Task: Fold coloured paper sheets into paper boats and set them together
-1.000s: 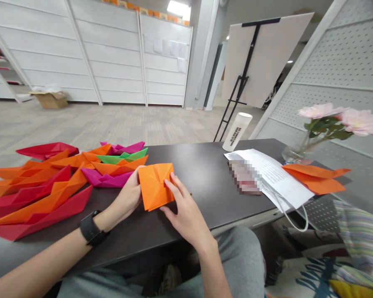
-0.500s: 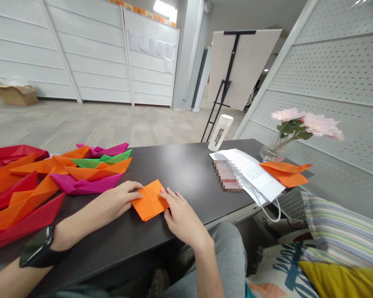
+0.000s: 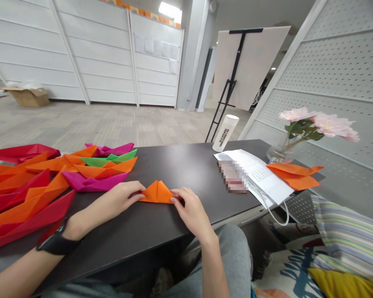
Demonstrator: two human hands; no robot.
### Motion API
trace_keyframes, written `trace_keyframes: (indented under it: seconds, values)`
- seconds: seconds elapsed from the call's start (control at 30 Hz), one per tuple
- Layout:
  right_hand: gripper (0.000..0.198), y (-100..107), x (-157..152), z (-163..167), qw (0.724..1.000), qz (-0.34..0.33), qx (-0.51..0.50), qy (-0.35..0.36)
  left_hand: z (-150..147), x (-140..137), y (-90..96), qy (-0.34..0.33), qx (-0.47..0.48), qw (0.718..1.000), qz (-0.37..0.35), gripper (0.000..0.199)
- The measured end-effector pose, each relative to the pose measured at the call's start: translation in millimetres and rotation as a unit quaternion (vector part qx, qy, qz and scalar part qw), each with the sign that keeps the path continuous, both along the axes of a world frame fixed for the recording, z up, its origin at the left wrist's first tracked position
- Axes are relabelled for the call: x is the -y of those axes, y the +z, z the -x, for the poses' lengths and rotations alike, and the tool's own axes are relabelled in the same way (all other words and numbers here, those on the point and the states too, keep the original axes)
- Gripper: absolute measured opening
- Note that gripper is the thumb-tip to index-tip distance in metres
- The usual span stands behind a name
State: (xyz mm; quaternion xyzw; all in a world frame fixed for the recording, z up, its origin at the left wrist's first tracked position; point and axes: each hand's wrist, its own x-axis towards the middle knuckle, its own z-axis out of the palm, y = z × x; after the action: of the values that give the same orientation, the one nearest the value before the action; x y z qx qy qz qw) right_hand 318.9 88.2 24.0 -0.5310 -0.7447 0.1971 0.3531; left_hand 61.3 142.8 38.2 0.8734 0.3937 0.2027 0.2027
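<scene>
An orange folded paper [image 3: 157, 193] stands in a triangle shape just above the dark table, its straight edge toward me and its peak pointing away. My left hand [image 3: 129, 195] pinches its left corner between thumb and fingers. At the right corner, my right hand [image 3: 188, 205] grips the same paper, thumb in front and fingers curled behind. Left of my hands lie several folded paper boats; the nearest are a magenta paper boat [image 3: 95, 182] and an orange paper boat [image 3: 108, 169]. A green paper boat [image 3: 112, 159] sits behind them.
More red and orange boats crowd the table's left side. Toward the right are a white bottle [image 3: 225, 133], printed sheets [image 3: 255, 171], a white cable [image 3: 278, 223], folded orange paper [image 3: 294, 176] and a glass vase [image 3: 276, 154] with pink flowers. Cushions [image 3: 354, 236] lie at lower right.
The orange paper was a diamond-shaped square and is now folded into a triangle. Both hands have shifted to its two side corners. The view has turned slightly left.
</scene>
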Motion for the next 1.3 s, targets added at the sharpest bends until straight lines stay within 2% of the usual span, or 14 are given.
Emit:
trace_keyframes:
  seconds: [0.13,0.2,0.3,0.4,0.53,0.6,0.67,0.8,0.93,1.1,1.3]
  values:
    - [0.022,-6,-4,2,0.999,0.010,-0.023,-0.021,-5,-2,-9.5,0.050,0.033,0.997,0.039,0.014]
    - [0.019,-8,-4,4,1.000,0.004,-0.011,-0.024,-6,-3,-13.4,0.046,0.028,0.999,0.002,0.017]
    - [0.019,-9,-4,5,0.999,-0.013,0.018,-0.024,-6,-1,-14.5,-0.021,-0.009,0.996,-0.085,0.023]
    - [0.021,-7,-2,5,0.998,-0.027,0.047,-0.024,-8,5,-12.9,-0.098,-0.063,0.986,-0.118,0.041]
    - [0.019,3,5,9,0.993,-0.040,0.106,-0.025,-13,12,-11.7,-0.108,-0.110,0.979,-0.131,0.040]
    - [0.025,8,10,15,0.990,-0.051,0.130,-0.007,-14,13,-11.6,-0.106,-0.119,0.978,-0.137,0.039]
    - [0.035,10,16,23,0.988,-0.048,0.138,0.044,-14,13,-11.7,-0.109,-0.126,0.976,-0.141,0.038]
    - [0.052,10,24,28,0.982,0.003,0.149,0.113,-13,13,-11.6,-0.111,-0.124,0.976,-0.142,0.038]
    - [0.054,12,26,10,0.983,0.050,0.149,0.094,-11,14,-9.8,-0.112,-0.123,0.977,-0.131,0.041]
    - [0.041,11,25,-21,0.987,0.066,0.143,0.035,2,8,-5.4,-0.137,-0.121,0.976,-0.121,0.045]
    - [0.031,10,24,-35,0.985,0.088,0.150,0.017,25,-2,5.4,-0.107,-0.136,0.976,-0.129,0.025]
